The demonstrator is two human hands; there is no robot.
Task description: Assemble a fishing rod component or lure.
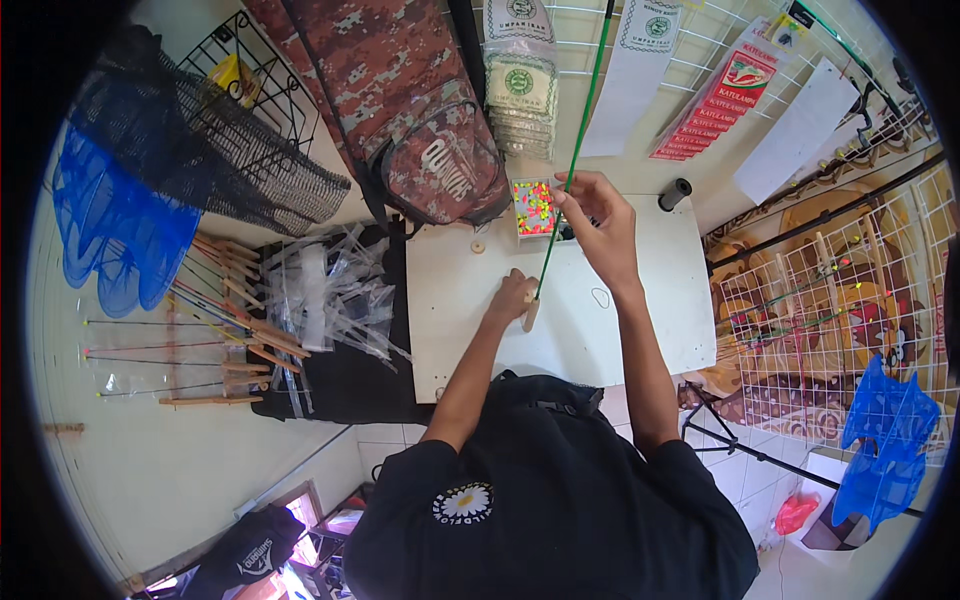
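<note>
This appears to be a fishing-tackle shop. Hanging packets (522,112) and a camouflage bag (440,180) are behind the desk (445,310), rods (278,337) and blue nets (125,225) to its left, a wire rack (780,310) to its right.

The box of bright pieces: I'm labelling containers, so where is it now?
In the head view, the box sits near the far edge of the white table, just left of the right hand and beyond the left hand.

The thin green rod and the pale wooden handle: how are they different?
The thin green rod is much longer and slimmer than the pale wooden handle. The rod is green; the handle is light tan. The rod passes the right hand; the handle is at the left hand. Both slant toward the picture's upper right.
</note>
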